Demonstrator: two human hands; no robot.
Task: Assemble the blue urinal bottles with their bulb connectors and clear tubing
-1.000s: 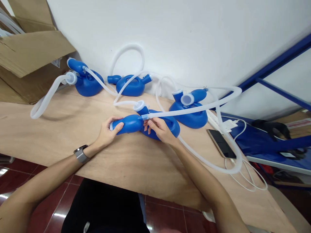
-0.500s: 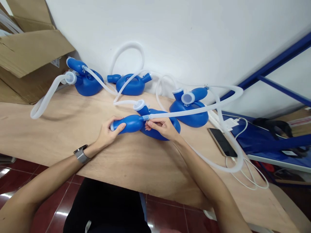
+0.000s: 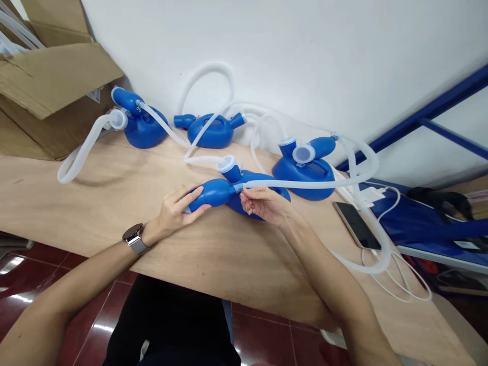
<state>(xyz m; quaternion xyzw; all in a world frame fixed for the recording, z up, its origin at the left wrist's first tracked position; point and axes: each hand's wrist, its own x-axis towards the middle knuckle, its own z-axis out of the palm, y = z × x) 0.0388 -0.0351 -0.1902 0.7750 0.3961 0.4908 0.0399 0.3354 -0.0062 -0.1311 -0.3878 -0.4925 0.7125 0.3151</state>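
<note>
My left hand (image 3: 180, 207) is wrapped round the wide end of a blue urinal funnel (image 3: 214, 193), which lies sideways over the front of the table. A translucent hose (image 3: 274, 184) joins the funnel's narrow neck and runs off to the right. At that joint my right hand (image 3: 267, 204) pinches a small wire hose clamp (image 3: 243, 187), partly hidden by the fingertips. Behind both hands sits a blue urinal bottle (image 3: 280, 193), its capped spout (image 3: 227, 165) pointing up and left.
Other blue urinal bottles with hoses stand along the wall: one at left (image 3: 147, 133), one in the middle (image 3: 213, 136), one at right (image 3: 305, 180). A cardboard box (image 3: 68, 81) fills the left corner. A phone (image 3: 356, 225) with a cable lies at right, beside a blue metal rack (image 3: 453, 137).
The view has shifted slightly, so everything sits a little further right. My left hand has rolled over the funnel, fingers now on top. My right fingers remain at the hose joint.
</note>
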